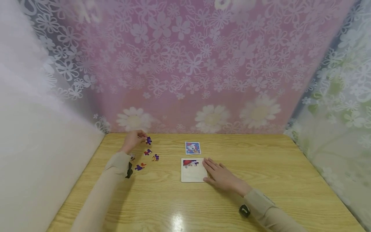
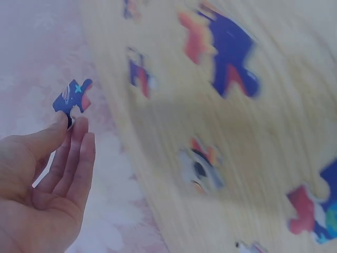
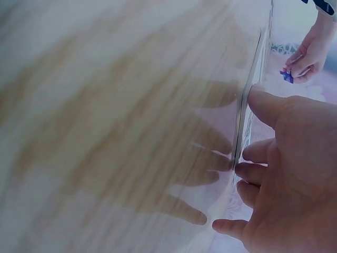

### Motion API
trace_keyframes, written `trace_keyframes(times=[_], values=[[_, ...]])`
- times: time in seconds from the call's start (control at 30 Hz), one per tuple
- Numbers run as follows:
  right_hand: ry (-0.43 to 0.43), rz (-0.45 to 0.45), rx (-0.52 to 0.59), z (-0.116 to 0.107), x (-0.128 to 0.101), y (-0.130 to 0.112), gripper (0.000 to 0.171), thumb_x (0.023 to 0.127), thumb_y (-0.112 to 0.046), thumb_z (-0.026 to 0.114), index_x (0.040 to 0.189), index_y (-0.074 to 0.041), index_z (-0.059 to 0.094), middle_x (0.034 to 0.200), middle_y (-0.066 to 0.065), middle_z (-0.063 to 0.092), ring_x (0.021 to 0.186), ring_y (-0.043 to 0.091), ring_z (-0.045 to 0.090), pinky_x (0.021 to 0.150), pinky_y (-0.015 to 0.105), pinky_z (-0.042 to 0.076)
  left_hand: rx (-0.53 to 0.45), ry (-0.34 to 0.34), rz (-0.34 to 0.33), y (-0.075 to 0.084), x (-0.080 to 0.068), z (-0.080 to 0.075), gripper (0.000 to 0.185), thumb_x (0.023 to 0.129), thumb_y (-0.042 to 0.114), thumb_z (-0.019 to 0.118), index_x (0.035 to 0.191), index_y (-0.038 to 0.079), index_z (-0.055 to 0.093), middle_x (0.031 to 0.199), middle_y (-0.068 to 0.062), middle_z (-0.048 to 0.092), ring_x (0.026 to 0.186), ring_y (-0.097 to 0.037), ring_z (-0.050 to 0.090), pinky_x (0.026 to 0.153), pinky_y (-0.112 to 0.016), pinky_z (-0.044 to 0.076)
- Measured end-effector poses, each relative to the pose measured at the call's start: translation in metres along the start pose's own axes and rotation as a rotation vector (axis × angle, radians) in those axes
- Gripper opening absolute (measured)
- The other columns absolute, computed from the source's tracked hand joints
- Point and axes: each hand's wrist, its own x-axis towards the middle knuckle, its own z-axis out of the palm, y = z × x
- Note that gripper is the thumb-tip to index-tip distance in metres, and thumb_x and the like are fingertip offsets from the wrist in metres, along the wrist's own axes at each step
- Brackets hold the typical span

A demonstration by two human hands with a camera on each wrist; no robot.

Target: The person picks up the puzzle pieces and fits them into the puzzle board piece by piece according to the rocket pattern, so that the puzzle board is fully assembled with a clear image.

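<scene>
**Puzzle piece (image 1: 148, 140) pinched near the far-left corner**

From where I stand, the step in hand looks like choosing a piece for the white tray (image 1: 192, 175) in the middle of the desk (image 1: 162, 199). The left hand (image 1: 134, 140) pinches one between thumb and fingertips, raised near the desk's far edge, toward its left corner. The right hand (image 1: 221, 177) lies with fingers extended, their tips touching the tray's right edge, seemingly steadying it. Several loose pieces (image 1: 155, 157) lie on the desk's left side, one partly hidden by the left wrist.

A short run of pieces (image 1: 189, 163) already sits at the tray's far-left corner. I judge the next move calls for carrying the pinched piece across, turning it and matching its knobs; the picture card (image 1: 192, 148) beyond the tray's far edge could guide that.

The pinched piece is deep blue-purple, knobbed, with a pale turquoise cross, fine white lines and a reddish patch.
</scene>
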Motion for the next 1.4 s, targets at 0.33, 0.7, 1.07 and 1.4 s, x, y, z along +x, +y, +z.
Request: trace_keyframes(times=[0.33, 0.7, 1.07, 1.4], values=[[0.003, 0.017, -0.013, 0.000, -0.001, 0.000, 0.070, 0.106, -0.040, 0.052, 0.157, 0.004, 0.030, 0.165, 0.020, 0.025, 0.152, 0.039, 0.021, 0.116, 0.067, 0.025, -0.074, -0.092, -0.021, 0.036, 0.003, 0.014, 0.020, 0.100, 0.011, 0.066, 0.113, -0.003, 0.070, 0.107, -0.020, 0.071, 0.100, -0.041, 0.068, 0.086, -0.049, 0.058], [0.013, -0.006, -0.054, 0.001, -0.008, 0.000, 0.068, 0.106, -0.038, 0.052, 0.157, 0.002, 0.031, 0.164, 0.018, 0.027, 0.152, 0.039, 0.023, 0.114, 0.069, 0.027, -0.115, -0.174, 0.089, 0.089, 0.008, 0.053, 0.015, 0.099, 0.008, 0.066, 0.107, -0.003, 0.072, 0.100, -0.017, 0.072, 0.088, -0.028, 0.071, 0.077, -0.035, 0.060], [0.042, -0.022, -0.087, 0.010, -0.008, 0.006, 0.068, 0.106, -0.040, 0.052, 0.157, 0.001, 0.033, 0.164, 0.016, 0.029, 0.152, 0.037, 0.025, 0.112, 0.068, 0.031, -0.134, -0.282, 0.178, 0.125, 0.009, 0.105, 0.011, 0.096, 0.010, 0.070, 0.103, 0.003, 0.075, 0.095, -0.011, 0.074, 0.088, -0.033, 0.072, 0.076, -0.040, 0.061], [0.023, -0.010, -0.095, 0.005, -0.009, 0.002, 0.067, 0.106, -0.038, 0.052, 0.156, 0.002, 0.033, 0.164, 0.017, 0.030, 0.152, 0.038, 0.024, 0.112, 0.068, 0.031, -0.098, -0.326, 0.231, 0.135, 0.005, 0.133, 0.009, 0.096, 0.011, 0.072, 0.100, 0.005, 0.076, 0.094, -0.008, 0.074, 0.084, -0.023, 0.070, 0.075, -0.034, 0.059]])
